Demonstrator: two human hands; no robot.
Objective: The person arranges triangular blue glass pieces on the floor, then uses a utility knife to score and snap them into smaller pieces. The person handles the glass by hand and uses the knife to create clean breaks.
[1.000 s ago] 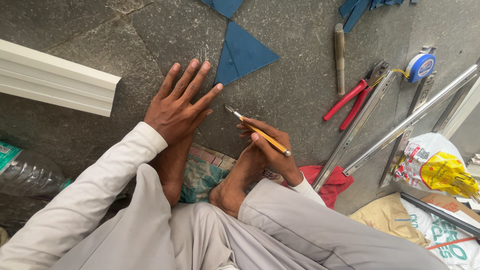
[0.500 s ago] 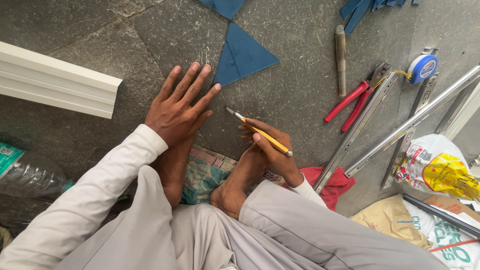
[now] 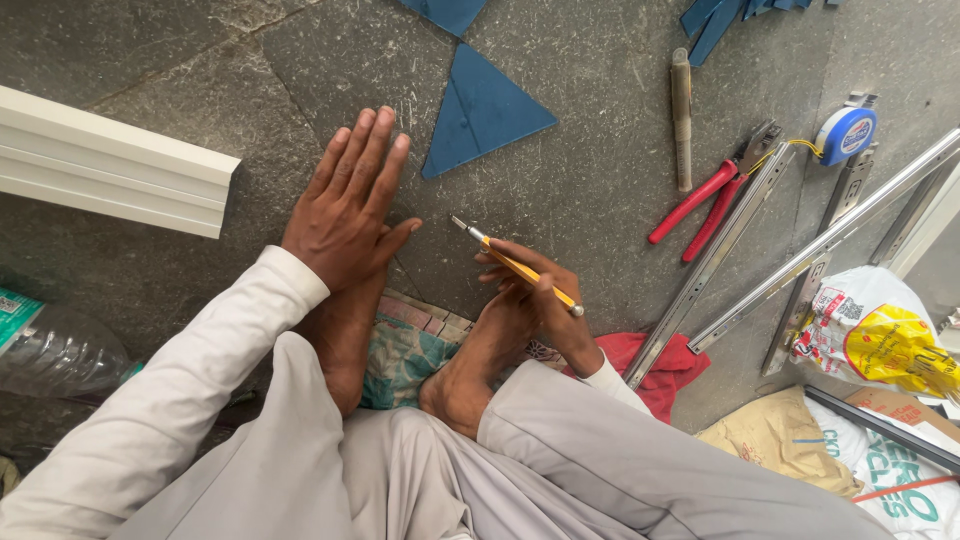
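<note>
Just pencil (image 3: 515,268) between hands

Triangle (image 3: 482,108) ahead of hands; pliers (image 3: 705,198) right; moulding (image 3: 110,165) left.

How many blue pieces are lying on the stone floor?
3, perhaps more: a whole blue triangle beyond the left hand, another blue piece cut by the top edge, and a blue cluster top right, possibly several pieces.

Head view, steeply down, close.
</note>
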